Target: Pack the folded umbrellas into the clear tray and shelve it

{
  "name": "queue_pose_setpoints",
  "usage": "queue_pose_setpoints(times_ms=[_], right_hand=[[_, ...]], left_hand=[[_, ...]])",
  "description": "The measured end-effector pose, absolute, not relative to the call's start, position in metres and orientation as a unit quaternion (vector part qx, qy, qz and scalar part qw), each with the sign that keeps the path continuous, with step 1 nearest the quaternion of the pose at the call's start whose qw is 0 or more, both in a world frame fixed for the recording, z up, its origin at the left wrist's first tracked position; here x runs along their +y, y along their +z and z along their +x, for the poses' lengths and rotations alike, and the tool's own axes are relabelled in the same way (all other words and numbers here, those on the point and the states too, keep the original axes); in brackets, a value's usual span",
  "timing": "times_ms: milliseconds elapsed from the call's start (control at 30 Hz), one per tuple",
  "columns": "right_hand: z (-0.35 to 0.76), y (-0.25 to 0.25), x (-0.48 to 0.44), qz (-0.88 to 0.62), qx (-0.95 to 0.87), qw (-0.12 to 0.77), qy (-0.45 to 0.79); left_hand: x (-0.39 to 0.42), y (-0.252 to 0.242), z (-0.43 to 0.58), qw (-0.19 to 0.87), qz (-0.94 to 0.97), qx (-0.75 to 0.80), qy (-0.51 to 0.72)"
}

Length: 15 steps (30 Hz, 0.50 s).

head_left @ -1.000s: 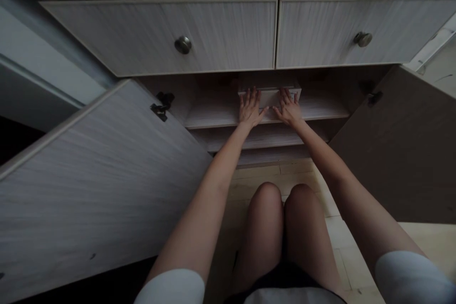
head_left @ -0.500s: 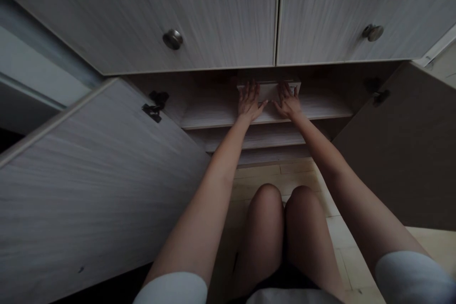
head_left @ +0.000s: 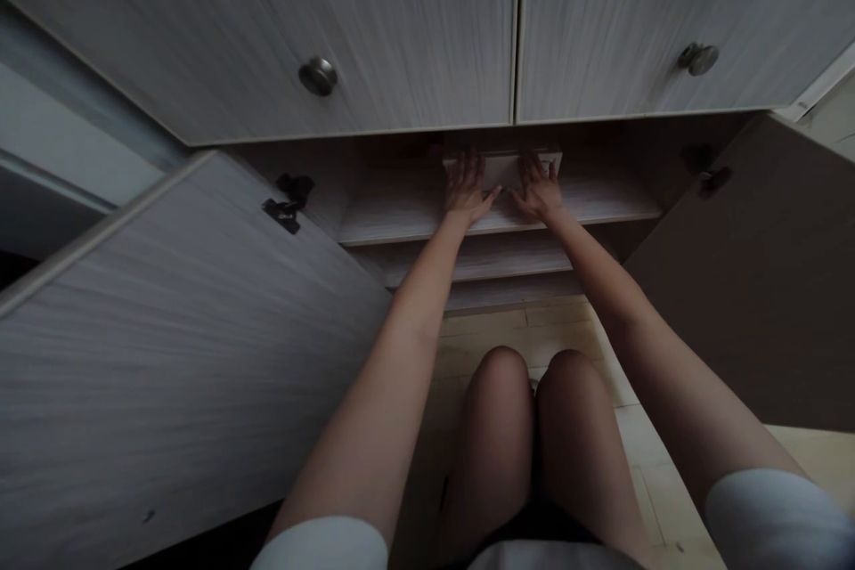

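Note:
A pale, box-shaped thing (head_left: 500, 171) sits on the upper shelf (head_left: 394, 215) of a low cabinet, its back part lost in shadow. My left hand (head_left: 468, 189) lies flat against the left part of its front, fingers stretched out. Against the right part rests my right hand (head_left: 537, 187), also with outstretched fingers. The two thumbs point toward each other, with a small gap between them. Neither hand is wrapped round the box. What kind of box it is cannot be made out.
The left cabinet door (head_left: 200, 356) and the right cabinet door (head_left: 754, 285) stand swung out on both sides. Above are two closed drawers with round knobs, the left knob (head_left: 318, 76) and the right knob (head_left: 698, 59). Lower shelves (head_left: 508, 255) and my knees (head_left: 504, 374) are below.
The box seems a little deeper in the shelf, with less of its top showing. Both hands keep their flat pose on its front. The view has shifted slightly.

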State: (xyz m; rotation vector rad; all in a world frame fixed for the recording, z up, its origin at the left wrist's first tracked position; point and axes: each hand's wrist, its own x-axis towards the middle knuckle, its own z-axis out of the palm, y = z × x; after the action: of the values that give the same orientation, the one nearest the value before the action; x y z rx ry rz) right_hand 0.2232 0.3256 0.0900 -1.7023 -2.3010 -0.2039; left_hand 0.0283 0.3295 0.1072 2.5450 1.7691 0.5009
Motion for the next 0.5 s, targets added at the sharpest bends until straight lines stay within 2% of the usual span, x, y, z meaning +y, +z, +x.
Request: queue_pose_setpoints(times_ms=[133,200,267,333,433,500], right_hand=[[0.219,0.097,0.329,-0.603,-0.788,0.109,-0.055],[0.218,0.105,0.332,-0.614,-0.778,0.126,-0.037],[0.22,0.117,0.326,-0.623,-0.756,0.199,-0.036],[0.23,0.132,0.298,-0.612,-0.726,0.31,-0.056],[0.259,0.149,0.206,-0.553,-0.687,0.466,-0.072],[0.288,0.15,0.125,-0.541,-0.638,0.543,-0.072]], left_hand=[[0.331,0.12,0.033,0.019,0.808,0.573,0.136],[0.324,0.129,0.036,0.022,0.802,0.575,0.159],[0.305,0.138,0.036,0.011,0.787,0.573,0.228],[0.268,0.143,0.026,0.0,0.764,0.558,0.323],[0.183,0.138,-0.011,-0.013,0.713,0.521,0.468],[0.114,0.128,-0.046,-0.063,0.631,0.507,0.584]])
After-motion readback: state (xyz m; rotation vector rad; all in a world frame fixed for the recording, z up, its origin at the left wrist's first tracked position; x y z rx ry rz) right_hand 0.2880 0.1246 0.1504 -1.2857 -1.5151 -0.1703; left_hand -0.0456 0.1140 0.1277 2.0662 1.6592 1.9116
